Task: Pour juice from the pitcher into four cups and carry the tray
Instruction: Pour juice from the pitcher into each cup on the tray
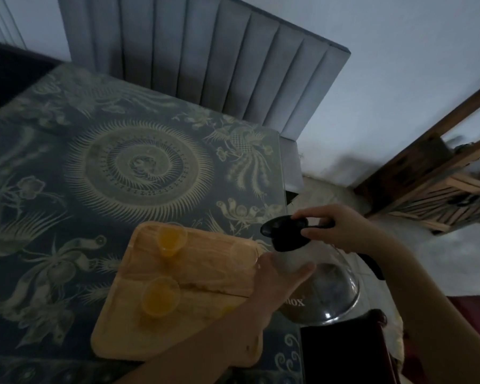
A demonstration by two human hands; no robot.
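Observation:
A wooden tray (205, 261) lies on the patterned table near its right front corner. Two clear cups with orange juice stand on it, one at the far side (171, 239) and one nearer (160, 297). A third clear cup (243, 254) at the tray's right edge looks empty. A hint of orange shows beside my left forearm; that cup is mostly hidden. The glass pitcher (324, 297) with a black top is held off the table's right edge. My left hand (280, 278) wraps its neck. My right hand (341, 231) grips the black handle at the top.
The table (122, 167) has a dark cloth with pale floral patterns. A grey padded chair (205, 59) stands behind it. A wooden frame and crate (441, 189) sit on the floor at right. A dark object (344, 347) lies below the pitcher.

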